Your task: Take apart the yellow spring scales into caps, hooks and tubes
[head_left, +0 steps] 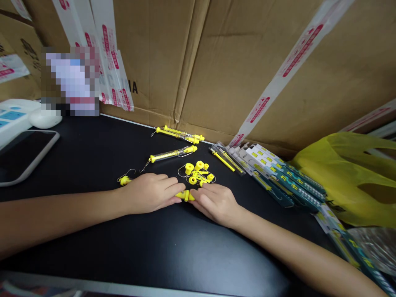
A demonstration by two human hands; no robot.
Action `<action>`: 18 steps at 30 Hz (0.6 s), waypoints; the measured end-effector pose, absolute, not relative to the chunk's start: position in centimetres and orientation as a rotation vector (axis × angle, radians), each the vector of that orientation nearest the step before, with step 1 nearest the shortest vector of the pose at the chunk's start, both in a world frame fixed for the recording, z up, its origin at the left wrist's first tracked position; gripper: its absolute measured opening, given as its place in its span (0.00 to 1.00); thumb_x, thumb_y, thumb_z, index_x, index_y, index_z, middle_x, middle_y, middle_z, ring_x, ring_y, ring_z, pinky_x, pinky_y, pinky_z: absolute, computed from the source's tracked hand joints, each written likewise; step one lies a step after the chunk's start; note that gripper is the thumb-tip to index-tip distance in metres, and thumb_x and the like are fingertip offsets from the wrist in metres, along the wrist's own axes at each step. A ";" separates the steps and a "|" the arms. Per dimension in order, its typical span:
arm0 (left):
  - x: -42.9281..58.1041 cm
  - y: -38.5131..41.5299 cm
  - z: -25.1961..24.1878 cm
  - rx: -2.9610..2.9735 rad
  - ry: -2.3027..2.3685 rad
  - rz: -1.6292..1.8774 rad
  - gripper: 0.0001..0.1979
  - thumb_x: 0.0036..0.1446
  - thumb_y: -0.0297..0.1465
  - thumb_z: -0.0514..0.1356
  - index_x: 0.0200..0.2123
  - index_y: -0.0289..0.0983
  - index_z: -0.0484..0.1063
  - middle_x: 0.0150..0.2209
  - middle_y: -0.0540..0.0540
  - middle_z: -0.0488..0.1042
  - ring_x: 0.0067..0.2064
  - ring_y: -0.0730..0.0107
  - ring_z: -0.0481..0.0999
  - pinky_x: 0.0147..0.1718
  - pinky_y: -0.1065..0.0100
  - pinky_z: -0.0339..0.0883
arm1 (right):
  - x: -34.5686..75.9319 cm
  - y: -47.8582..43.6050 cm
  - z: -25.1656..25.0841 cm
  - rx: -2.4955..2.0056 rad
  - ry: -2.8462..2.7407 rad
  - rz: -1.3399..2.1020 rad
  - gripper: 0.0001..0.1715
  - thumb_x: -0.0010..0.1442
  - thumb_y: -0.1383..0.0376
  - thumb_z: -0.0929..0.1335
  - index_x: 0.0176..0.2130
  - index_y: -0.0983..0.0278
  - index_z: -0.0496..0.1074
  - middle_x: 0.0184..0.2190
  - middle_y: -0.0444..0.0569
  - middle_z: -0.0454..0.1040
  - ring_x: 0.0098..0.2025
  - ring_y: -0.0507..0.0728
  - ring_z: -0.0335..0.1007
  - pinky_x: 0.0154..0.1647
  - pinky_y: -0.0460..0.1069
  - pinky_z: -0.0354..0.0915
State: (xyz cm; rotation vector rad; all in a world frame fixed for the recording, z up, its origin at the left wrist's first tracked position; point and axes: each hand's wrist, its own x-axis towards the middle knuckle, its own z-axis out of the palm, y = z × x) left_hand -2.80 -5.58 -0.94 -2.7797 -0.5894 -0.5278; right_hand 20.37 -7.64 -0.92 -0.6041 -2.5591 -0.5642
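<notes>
A tubular spring scale with yellow ends lies across both my hands, low over the black table. My left hand is closed round its body, which the fingers mostly hide. Its hooked yellow end pokes out left of that wrist. At the other end, the fingers of my right hand pinch the yellow end piece. Just beyond my right hand is a small heap of loose yellow caps and wire hooks. Farther back lies one spring scale, with a pair of others behind it.
Transparent tubes with yellow rods lie right of the heap. Beside them are printed packages and a yellow plastic bag. A phone and a white-and-blue device sit at left. Cardboard boxes wall off the back.
</notes>
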 end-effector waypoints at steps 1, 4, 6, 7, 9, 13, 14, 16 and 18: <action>-2.8 -5.6 -1.0 -2.781 -0.589 -0.532 0.14 0.65 0.36 0.47 0.43 0.36 0.69 0.32 0.49 0.72 0.31 0.71 0.71 0.28 0.69 0.61 | 20.4 -7.6 -0.9 -0.595 -2.558 -0.565 0.04 0.63 0.67 0.63 0.38 0.67 0.65 0.21 0.42 0.70 0.24 0.50 0.63 0.25 0.46 0.55; -2.8 -5.6 -1.0 -2.786 -0.591 -0.537 0.14 0.65 0.36 0.48 0.43 0.36 0.68 0.32 0.49 0.72 0.31 0.71 0.71 0.27 0.69 0.61 | 20.4 -7.6 -1.0 -0.593 -2.555 -0.530 0.04 0.62 0.67 0.63 0.39 0.66 0.65 0.22 0.43 0.70 0.24 0.50 0.64 0.25 0.46 0.55; -2.8 -5.6 -1.0 -2.783 -0.593 -0.530 0.13 0.65 0.36 0.48 0.43 0.36 0.68 0.33 0.49 0.72 0.31 0.71 0.71 0.28 0.69 0.60 | 20.3 -7.7 -1.0 -0.621 -2.537 -0.492 0.06 0.62 0.65 0.63 0.39 0.66 0.64 0.23 0.43 0.70 0.24 0.51 0.64 0.25 0.46 0.56; -2.8 -5.6 -1.0 -2.781 -0.594 -0.523 0.13 0.65 0.35 0.48 0.43 0.36 0.68 0.33 0.49 0.72 0.31 0.71 0.71 0.28 0.69 0.60 | 20.3 -7.7 -1.0 -0.636 -2.526 -0.474 0.07 0.62 0.64 0.63 0.39 0.66 0.65 0.23 0.44 0.71 0.24 0.51 0.64 0.26 0.46 0.56; -2.8 -5.7 -1.0 -2.777 -0.596 -0.506 0.13 0.65 0.36 0.48 0.43 0.36 0.68 0.33 0.49 0.73 0.31 0.70 0.71 0.29 0.69 0.60 | 20.2 -7.8 -0.9 -0.666 -2.521 -0.449 0.11 0.62 0.60 0.62 0.39 0.67 0.65 0.23 0.45 0.71 0.24 0.52 0.64 0.26 0.47 0.57; -2.8 -5.7 -1.0 -2.775 -0.596 -0.498 0.13 0.65 0.36 0.47 0.44 0.36 0.68 0.33 0.49 0.73 0.32 0.70 0.71 0.29 0.68 0.60 | 20.2 -7.8 -0.9 -0.751 -2.577 -0.462 0.15 0.64 0.58 0.60 0.34 0.67 0.68 0.22 0.46 0.70 0.24 0.52 0.64 0.26 0.47 0.55; -2.8 -5.7 -1.0 -2.771 -0.598 -0.498 0.13 0.65 0.35 0.47 0.44 0.36 0.68 0.33 0.49 0.73 0.32 0.70 0.71 0.29 0.68 0.60 | 20.1 -7.7 -0.9 -0.766 -2.589 -0.468 0.15 0.64 0.59 0.60 0.33 0.66 0.68 0.22 0.46 0.70 0.24 0.52 0.64 0.26 0.47 0.55; -2.7 -5.6 -0.9 -2.763 -0.599 -0.494 0.13 0.66 0.36 0.47 0.44 0.36 0.68 0.33 0.49 0.73 0.32 0.70 0.71 0.29 0.68 0.60 | 20.1 -7.7 -0.9 -0.764 -2.599 -0.471 0.15 0.65 0.60 0.60 0.33 0.66 0.69 0.22 0.46 0.70 0.25 0.51 0.64 0.27 0.47 0.55; -2.7 -5.6 -0.9 -2.757 -0.598 -0.489 0.14 0.66 0.36 0.46 0.43 0.36 0.68 0.33 0.49 0.73 0.31 0.71 0.71 0.29 0.69 0.60 | 20.2 -7.7 -0.9 -0.741 -2.597 -0.470 0.13 0.64 0.61 0.61 0.34 0.67 0.69 0.23 0.46 0.71 0.25 0.51 0.64 0.28 0.47 0.56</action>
